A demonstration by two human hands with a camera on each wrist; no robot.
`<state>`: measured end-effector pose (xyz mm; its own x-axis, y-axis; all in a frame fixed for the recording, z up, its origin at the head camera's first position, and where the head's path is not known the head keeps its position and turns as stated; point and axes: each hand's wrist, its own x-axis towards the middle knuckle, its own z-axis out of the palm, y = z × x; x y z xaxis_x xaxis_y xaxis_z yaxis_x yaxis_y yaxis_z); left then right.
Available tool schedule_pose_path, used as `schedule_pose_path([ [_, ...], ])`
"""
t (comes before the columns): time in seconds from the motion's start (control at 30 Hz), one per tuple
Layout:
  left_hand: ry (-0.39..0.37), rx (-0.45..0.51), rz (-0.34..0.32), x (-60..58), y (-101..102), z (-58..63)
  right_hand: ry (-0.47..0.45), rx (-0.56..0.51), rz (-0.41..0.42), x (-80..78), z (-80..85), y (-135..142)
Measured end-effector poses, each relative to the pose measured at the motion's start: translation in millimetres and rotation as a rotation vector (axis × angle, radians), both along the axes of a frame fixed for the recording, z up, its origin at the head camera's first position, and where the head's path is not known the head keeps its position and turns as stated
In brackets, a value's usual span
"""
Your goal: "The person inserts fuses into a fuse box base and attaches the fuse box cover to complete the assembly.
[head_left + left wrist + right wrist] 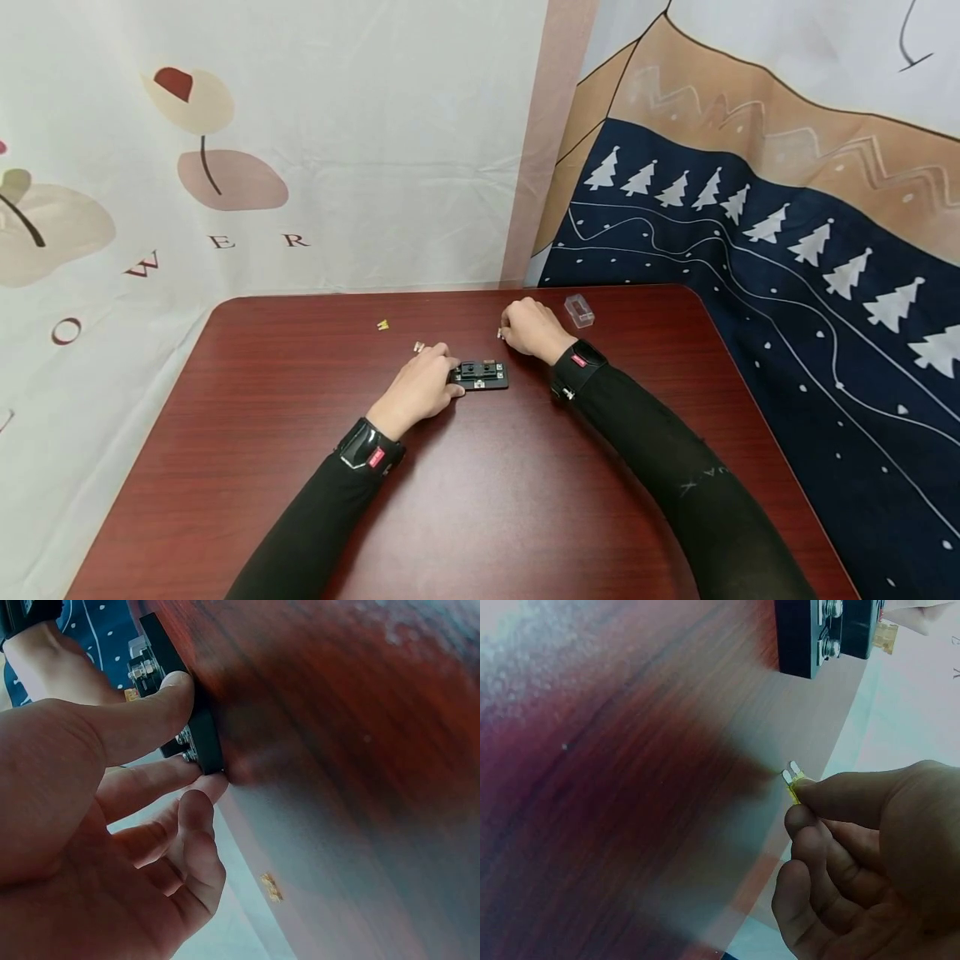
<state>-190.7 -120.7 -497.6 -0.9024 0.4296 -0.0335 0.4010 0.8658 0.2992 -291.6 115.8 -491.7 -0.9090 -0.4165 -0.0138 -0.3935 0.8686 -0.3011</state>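
Note:
In the head view, my left hand (422, 385) holds the left end of a black fuse block (491, 383) on the table. The left wrist view shows its thumb on one side of the block (156, 631) and fingers at the other; metal screws show along the block. A tan blade fuse (132, 695) sits in the block, partly hidden by the thumb. To the right of the block, my right hand (534, 329) pinches a yellow blade fuse (798, 784) between thumb and forefinger. Its two bare metal prongs point away from the fingertips, apart from the block (795, 637).
A yellow fuse (383, 325) lies toward the table's back edge. Just beyond my left fingers is a tan fuse (418, 347). A small clear plastic box (579, 311) stands at the back right of the reddish-brown table (300, 433). Printed cloths hang behind.

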Motion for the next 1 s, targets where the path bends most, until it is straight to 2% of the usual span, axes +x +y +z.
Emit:
schedule_pose_path([
  [0.4, -0.002, 0.017, -0.001, 0.2, 0.1, 0.9, 0.019, -0.058, 0.01, 7.8, 5.6, 11.2],
  [0.43, 0.026, 0.021, -0.014, -2.0, -1.2, -5.5, 0.015, -0.061, 0.008, 8.7, 6.5, 12.0],
  [0.53, 0.044, 0.03, -0.029, -4.0, -2.9, -9.7, 0.002, -0.078, 0.004, 10.9, 9.2, 14.0],
  [0.6, 0.078, 0.04, -0.046, -11.6, -7.6, -28.6, -0.002, -0.083, 0.004, 12.1, 10.6, 15.2],
  [0.67, 0.039, 0.032, -0.033, -15.5, -8.0, -32.8, -0.003, -0.092, 0.006, 13.4, 12.0, 15.8],
  [0.77, 0.047, 0.044, -0.025, -27.7, -12.8, -60.2, 0.001, -0.105, 0.006, 16.9, 13.5, 15.7],
  [0.8, 0.019, 0.04, -0.011, -24.8, -9.8, -50.6, 0.005, -0.11, 0.006, 18.7, 14.0, 15.4],
  [0.87, 0.028, 0.047, -0.012, -27.8, -11.9, -58.8, 0.015, -0.116, 0.011, 21.8, 14.9, 15.0],
  [0.97, 0.059, 0.016, -0.028, -22.6, -10.7, -50.2, 0.029, -0.123, 0.024, 25.7, 16.3, 15.0],
  [1.0, 0.048, 0.021, -0.026, -18.4, -8.8, -40.8, 0.036, -0.125, 0.031, 26.6, 16.6, 15.2],
])
